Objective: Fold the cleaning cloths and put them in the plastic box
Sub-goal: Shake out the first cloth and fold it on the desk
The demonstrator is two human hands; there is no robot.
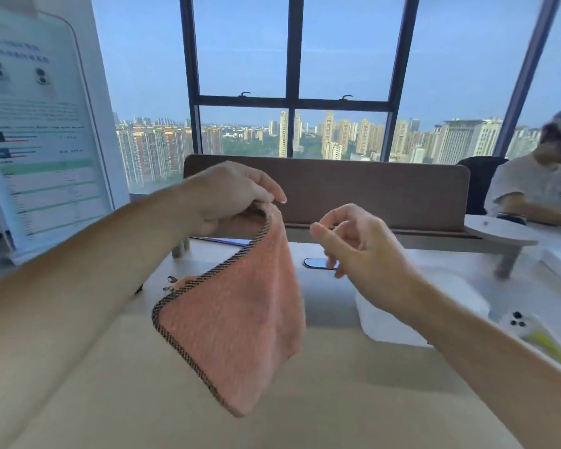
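A pink cleaning cloth [240, 319] with a dark stitched border hangs in the air above the desk. My left hand [230, 192] pinches its top corner between thumb and fingers. My right hand [353, 247] is a little to the right of the cloth, fingers loosely curled and apart, holding nothing and not touching the cloth. The translucent white plastic box [399, 319] stands on the desk at the right, partly hidden behind my right forearm.
The beige desk [143, 400] spreads below. A brown divider panel [370, 189] runs along its back. A white phone [518, 322] lies right of the box. A person sits at the far right [538, 183]. A printed sign [36, 131] stands at the left.
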